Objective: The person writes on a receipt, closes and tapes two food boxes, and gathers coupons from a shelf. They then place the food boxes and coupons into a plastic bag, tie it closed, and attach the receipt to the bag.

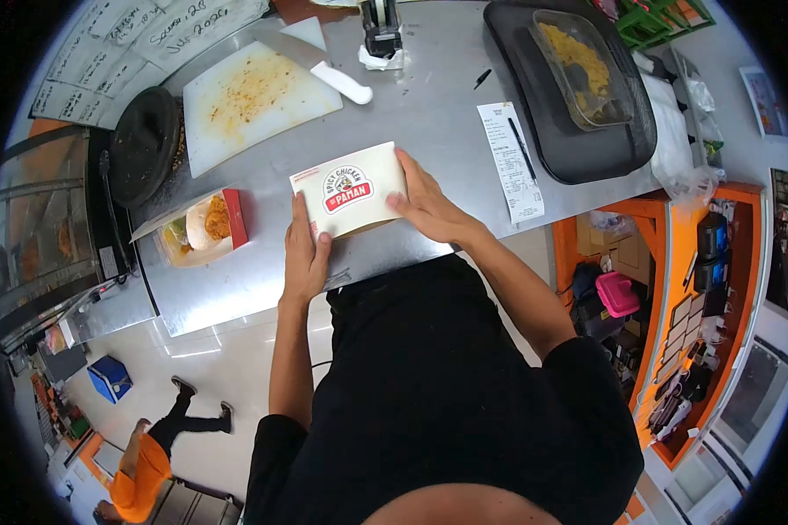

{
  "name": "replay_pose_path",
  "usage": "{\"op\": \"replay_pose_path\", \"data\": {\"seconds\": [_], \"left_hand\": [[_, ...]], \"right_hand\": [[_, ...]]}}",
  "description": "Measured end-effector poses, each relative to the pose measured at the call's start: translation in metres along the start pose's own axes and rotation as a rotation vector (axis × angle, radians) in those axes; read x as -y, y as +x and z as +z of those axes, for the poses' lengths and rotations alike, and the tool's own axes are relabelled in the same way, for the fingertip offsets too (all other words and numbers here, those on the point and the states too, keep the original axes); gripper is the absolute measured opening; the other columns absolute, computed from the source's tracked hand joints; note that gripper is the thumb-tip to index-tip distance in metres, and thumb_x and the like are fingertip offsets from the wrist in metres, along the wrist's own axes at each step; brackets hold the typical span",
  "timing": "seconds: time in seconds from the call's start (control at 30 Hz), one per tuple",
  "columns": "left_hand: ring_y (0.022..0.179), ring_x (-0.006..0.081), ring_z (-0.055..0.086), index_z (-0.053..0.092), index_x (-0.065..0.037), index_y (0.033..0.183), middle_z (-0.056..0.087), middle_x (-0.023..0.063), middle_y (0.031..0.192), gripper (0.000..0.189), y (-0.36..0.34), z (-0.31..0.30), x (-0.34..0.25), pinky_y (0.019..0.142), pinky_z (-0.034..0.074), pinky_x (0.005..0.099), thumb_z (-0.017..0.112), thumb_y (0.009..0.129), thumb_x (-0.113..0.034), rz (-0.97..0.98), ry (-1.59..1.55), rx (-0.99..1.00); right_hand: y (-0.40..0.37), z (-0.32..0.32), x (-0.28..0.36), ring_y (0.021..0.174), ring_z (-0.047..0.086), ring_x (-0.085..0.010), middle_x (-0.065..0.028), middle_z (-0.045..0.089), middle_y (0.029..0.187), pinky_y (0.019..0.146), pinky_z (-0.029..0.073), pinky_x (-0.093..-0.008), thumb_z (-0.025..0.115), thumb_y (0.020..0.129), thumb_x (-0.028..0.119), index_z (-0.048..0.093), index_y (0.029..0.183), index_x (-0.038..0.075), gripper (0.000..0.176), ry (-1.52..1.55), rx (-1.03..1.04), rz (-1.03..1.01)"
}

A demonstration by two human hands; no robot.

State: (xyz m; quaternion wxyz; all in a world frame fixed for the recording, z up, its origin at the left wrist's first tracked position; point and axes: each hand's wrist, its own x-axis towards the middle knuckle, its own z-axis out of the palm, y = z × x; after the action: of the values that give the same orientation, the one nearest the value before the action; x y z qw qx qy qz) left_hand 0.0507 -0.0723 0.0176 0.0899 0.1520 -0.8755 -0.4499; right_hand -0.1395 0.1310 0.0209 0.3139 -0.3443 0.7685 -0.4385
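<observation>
Both hands hold a white food box (pixel 348 188) with a red "Spicy Chicken Paman" print, its lid closed, near the front edge of the steel table. My left hand (pixel 304 254) grips the left end, thumb on the near edge. My right hand (pixel 429 203) wraps the right end, its thumb on the lid. To the left, an open food box (pixel 241 217) holds rice, a fried piece and something yellow-green. Behind the held box lie a cutting board (pixel 210 144) with orange crumbs and a white-handled knife (pixel 346 85).
A printed receipt (pixel 510 166) with a pen lies to the right. Beside it a black tray (pixel 578 162) bears a clear container (pixel 578 70) of yellow food. A round black lid (pixel 146 144) is at left. A person in orange (pixel 144 477) is on the floor area behind.
</observation>
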Motion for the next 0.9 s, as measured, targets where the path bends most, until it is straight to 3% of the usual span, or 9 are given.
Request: {"op": "replay_pose_path", "data": {"seconds": [0.07, 0.23, 0.3, 0.37, 0.43, 0.5, 0.57, 0.73, 0.9], "left_hand": [[0.144, 0.0444, 0.039, 0.016, 0.007, 0.161, 0.027, 0.0327, 0.163, 0.075, -0.002, 0.012, 0.014, 0.12, 0.026, 0.0505, 0.045, 0.106, -0.035, -0.059, 0.086, -0.045], [0.146, 0.0469, 0.035, 0.02, 0.007, 0.16, 0.025, 0.033, 0.163, 0.075, -0.007, 0.008, 0.022, 0.12, 0.024, 0.0525, 0.049, 0.105, -0.036, -0.009, 0.184, -0.037], [0.147, 0.0479, 0.032, 0.023, 0.006, 0.159, 0.024, 0.0328, 0.164, 0.075, -0.001, 0.004, 0.019, 0.121, 0.023, 0.0536, 0.051, 0.104, -0.037, 0.052, 0.174, -0.033], [0.151, 0.0489, 0.024, 0.027, 0.0, 0.16, 0.019, 0.0315, 0.166, 0.076, 0.006, -0.007, 0.007, 0.121, 0.02, 0.0582, 0.054, 0.102, -0.04, 0.144, 0.42, -0.038], [0.154, 0.0493, 0.017, 0.033, -0.007, 0.161, 0.016, 0.0316, 0.167, 0.077, 0.024, -0.016, -0.002, 0.121, 0.016, 0.0627, 0.057, 0.099, -0.047, 0.21, 0.473, 0.0], [0.155, 0.0491, 0.016, 0.036, -0.012, 0.161, 0.016, 0.0329, 0.166, 0.08, 0.041, -0.022, -0.012, 0.121, 0.014, 0.0648, 0.059, 0.097, -0.054, 0.275, 0.65, 0.205], [0.154, 0.0509, 0.014, 0.038, -0.014, 0.16, 0.015, 0.034, 0.166, 0.085, 0.049, -0.022, -0.007, 0.122, 0.015, 0.065, 0.063, 0.092, -0.059, 0.306, 0.593, 0.241], [0.152, 0.0539, 0.017, 0.045, -0.024, 0.157, 0.017, 0.0348, 0.165, 0.081, 0.057, -0.032, -0.006, 0.121, 0.02, 0.0645, 0.068, 0.088, -0.061, 0.378, 0.617, 0.335], [0.152, 0.0541, 0.017, 0.046, -0.023, 0.156, 0.015, 0.0346, 0.165, 0.083, 0.052, -0.035, 0.0, 0.123, 0.021, 0.0588, 0.075, 0.085, -0.055, 0.387, 0.583, 0.314]], "right_hand": [[0.003, 0.012, -0.022, 0.154, 0.019, -0.0463, -0.031, 0.025, 0.163, 0.123, 0.019, -0.0531, 0.048, 0.105, 0.048, 0.016, 0.16, -0.006, 0.083, -0.118, -0.016, -0.01], [0.004, 0.011, -0.033, 0.151, 0.026, -0.043, -0.0265, 0.026, 0.164, 0.119, 0.025, -0.0541, 0.04, 0.109, 0.043, 0.016, 0.16, -0.006, 0.074, -0.345, 0.005, -0.042], [0.006, 0.01, -0.032, 0.149, 0.029, -0.0426, -0.0261, 0.029, 0.163, 0.117, 0.028, -0.0561, 0.043, 0.107, 0.042, 0.02, 0.16, -0.005, 0.074, -0.422, -0.034, -0.04], [0.006, 0.001, -0.016, 0.15, 0.029, -0.0418, -0.0246, 0.031, 0.163, 0.116, 0.03, -0.0582, 0.05, 0.104, 0.044, 0.027, 0.159, -0.001, 0.075, -0.429, -0.197, -0.171], [0.009, -0.012, 0.005, 0.151, 0.028, -0.0412, -0.0233, 0.03, 0.164, 0.118, 0.028, -0.0596, 0.056, 0.1, 0.051, 0.033, 0.159, 0.005, 0.078, -0.645, -0.054, -0.469], [0.017, -0.012, 0.011, 0.153, 0.025, -0.0404, -0.0228, 0.028, 0.164, 0.12, 0.025, -0.0591, 0.058, 0.096, 0.059, 0.036, 0.158, 0.009, 0.083, -0.69, 0.008, -0.484], [0.026, -0.013, 0.002, 0.155, 0.022, -0.0398, -0.0224, 0.025, 0.166, 0.121, 0.022, -0.0612, 0.062, 0.092, 0.061, 0.038, 0.157, 0.008, 0.087, -0.706, 0.079, -0.583], [0.026, -0.012, 0.0, 0.155, 0.024, -0.0371, -0.0218, 0.029, 0.164, 0.115, 0.018, -0.072, 0.061, 0.089, 0.069, 0.04, 0.156, 0.011, 0.092, -0.82, 0.075, -0.592], [0.033, -0.017, 0.007, 0.15, 0.03, -0.0376, -0.0209, 0.035, 0.161, 0.115, 0.021, -0.0697, 0.064, 0.087, 0.069, 0.04, 0.156, 0.011, 0.092, -0.807, 0.13, -0.6]]}}
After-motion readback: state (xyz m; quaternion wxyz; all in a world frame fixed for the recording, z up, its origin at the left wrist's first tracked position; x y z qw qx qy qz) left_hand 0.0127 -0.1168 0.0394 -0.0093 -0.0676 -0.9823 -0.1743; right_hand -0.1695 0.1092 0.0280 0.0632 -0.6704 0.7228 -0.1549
